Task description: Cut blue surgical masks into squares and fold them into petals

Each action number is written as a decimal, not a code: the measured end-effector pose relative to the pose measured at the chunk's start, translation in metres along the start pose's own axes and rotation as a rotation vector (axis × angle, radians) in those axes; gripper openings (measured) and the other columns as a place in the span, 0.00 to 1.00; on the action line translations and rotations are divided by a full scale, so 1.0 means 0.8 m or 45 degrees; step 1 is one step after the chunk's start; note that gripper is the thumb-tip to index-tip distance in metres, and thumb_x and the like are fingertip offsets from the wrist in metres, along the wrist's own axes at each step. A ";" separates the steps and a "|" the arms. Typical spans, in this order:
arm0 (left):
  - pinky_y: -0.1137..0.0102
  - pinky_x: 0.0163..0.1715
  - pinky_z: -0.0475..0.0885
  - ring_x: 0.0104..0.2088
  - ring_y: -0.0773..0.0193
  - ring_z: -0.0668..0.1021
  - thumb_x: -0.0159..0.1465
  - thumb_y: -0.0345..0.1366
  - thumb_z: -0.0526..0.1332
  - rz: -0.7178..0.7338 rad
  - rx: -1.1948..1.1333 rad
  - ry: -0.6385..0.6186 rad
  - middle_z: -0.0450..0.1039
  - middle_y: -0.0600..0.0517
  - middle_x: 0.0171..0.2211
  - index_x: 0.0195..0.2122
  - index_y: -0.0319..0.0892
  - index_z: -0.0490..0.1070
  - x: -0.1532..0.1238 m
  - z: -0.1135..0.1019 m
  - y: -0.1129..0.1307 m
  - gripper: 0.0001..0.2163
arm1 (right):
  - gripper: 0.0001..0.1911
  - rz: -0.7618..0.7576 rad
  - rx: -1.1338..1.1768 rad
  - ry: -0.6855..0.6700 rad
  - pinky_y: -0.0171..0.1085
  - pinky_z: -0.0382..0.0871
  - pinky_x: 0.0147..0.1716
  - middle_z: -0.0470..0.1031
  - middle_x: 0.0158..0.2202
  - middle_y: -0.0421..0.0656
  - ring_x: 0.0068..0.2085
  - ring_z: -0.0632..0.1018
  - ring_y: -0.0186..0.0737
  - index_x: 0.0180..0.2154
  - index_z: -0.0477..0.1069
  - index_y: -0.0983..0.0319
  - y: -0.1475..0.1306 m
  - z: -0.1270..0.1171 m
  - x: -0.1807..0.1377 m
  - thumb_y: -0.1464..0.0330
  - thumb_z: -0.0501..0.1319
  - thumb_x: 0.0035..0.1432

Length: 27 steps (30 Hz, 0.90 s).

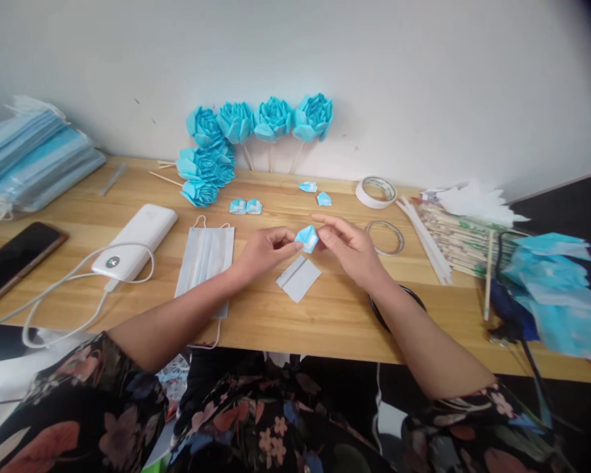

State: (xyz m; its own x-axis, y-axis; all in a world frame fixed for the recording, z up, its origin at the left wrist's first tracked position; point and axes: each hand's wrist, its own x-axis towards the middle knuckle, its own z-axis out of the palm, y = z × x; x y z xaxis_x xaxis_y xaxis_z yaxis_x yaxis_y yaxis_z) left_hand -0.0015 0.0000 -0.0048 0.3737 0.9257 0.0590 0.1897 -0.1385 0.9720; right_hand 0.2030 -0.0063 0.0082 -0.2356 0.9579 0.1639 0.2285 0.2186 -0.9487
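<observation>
A small folded blue petal (307,238) with white tape on it is held above the table between my two hands. My left hand (272,248) pinches its left side between thumb and fingers. On the other side, my right hand (350,251) grips its right edge, with the index finger reaching over the top. Below them lies a whitish-grey square piece (299,279) with a dark line across it. A pleated face mask (209,256) rests flat beside my left forearm. Farther back are several other folded blue petals (246,206) with white tape.
Blue flowers (273,118) on sticks lean at the wall. Tape rolls (376,192), white strips (426,243), bundled sticks (458,240), a dark blue tool (509,309) and blue scraps (561,289) lie right. A power bank (138,243), phone (20,259) and mask stack (34,157) lie left.
</observation>
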 end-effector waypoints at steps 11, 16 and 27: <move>0.72 0.26 0.56 0.25 0.71 0.63 0.61 0.44 0.62 -0.013 -0.072 0.007 0.63 0.56 0.23 0.28 0.40 0.70 0.003 -0.001 0.001 0.12 | 0.23 -0.002 -0.024 -0.093 0.43 0.74 0.44 0.80 0.42 0.44 0.41 0.79 0.40 0.56 0.73 0.58 0.012 0.005 0.000 0.66 0.63 0.59; 0.72 0.26 0.56 0.25 0.70 0.63 0.60 0.44 0.62 -0.049 -0.033 0.031 0.63 0.56 0.23 0.28 0.40 0.69 0.002 -0.003 0.003 0.12 | 0.23 -0.020 -0.051 -0.051 0.40 0.73 0.39 0.78 0.37 0.41 0.37 0.76 0.38 0.56 0.74 0.58 0.012 0.005 0.001 0.67 0.63 0.58; 0.72 0.26 0.58 0.25 0.70 0.64 0.60 0.45 0.63 -0.004 -0.002 -0.010 0.64 0.56 0.23 0.27 0.40 0.68 0.004 -0.005 -0.001 0.13 | 0.23 -0.041 -0.066 -0.043 0.38 0.70 0.33 0.73 0.31 0.38 0.32 0.73 0.35 0.55 0.74 0.57 0.008 0.007 0.001 0.67 0.63 0.56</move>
State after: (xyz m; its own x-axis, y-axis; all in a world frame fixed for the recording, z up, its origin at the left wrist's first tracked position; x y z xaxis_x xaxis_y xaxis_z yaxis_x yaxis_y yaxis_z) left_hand -0.0037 0.0046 -0.0045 0.3798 0.9235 0.0539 0.1897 -0.1347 0.9726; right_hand 0.1990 -0.0053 0.0006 -0.2751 0.9436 0.1845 0.2687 0.2597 -0.9275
